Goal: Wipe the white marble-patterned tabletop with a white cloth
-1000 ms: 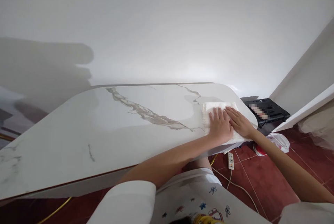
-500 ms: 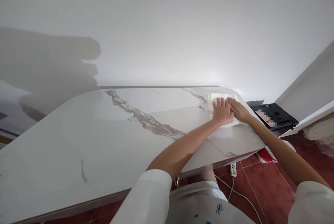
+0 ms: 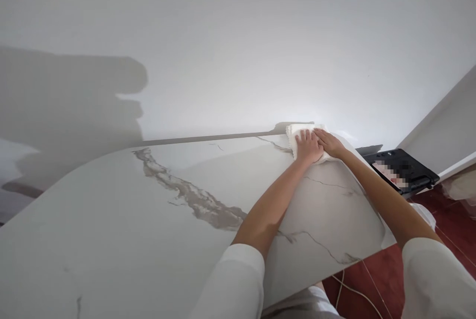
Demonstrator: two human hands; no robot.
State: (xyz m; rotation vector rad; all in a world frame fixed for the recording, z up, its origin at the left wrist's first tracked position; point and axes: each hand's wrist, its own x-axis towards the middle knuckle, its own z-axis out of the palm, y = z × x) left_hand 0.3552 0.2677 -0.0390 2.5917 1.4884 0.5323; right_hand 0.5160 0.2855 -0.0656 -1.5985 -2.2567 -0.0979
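A white cloth (image 3: 297, 131) lies flattened at the far right edge of a white marble-patterned table (image 3: 156, 239), close to the wall. My left hand (image 3: 309, 147) presses on it palm down, fingers spread. Beside it, touching it, my right hand (image 3: 330, 143) rests on the cloth with its fingers stretched out flat. Both arms reach forward across the tabletop. Whatever part of the cloth is under the palms is hidden.
Behind the table's far edge stands a white wall (image 3: 230, 51). To the right of the table is an open black case (image 3: 412, 165) with a printed sheet. A pale cable (image 3: 359, 292) runs over the red tiled floor (image 3: 383, 279).
Both hands have pushed the cloth away from me, up to the table's far edge. The camera view has shifted, showing more of the table's near right part.
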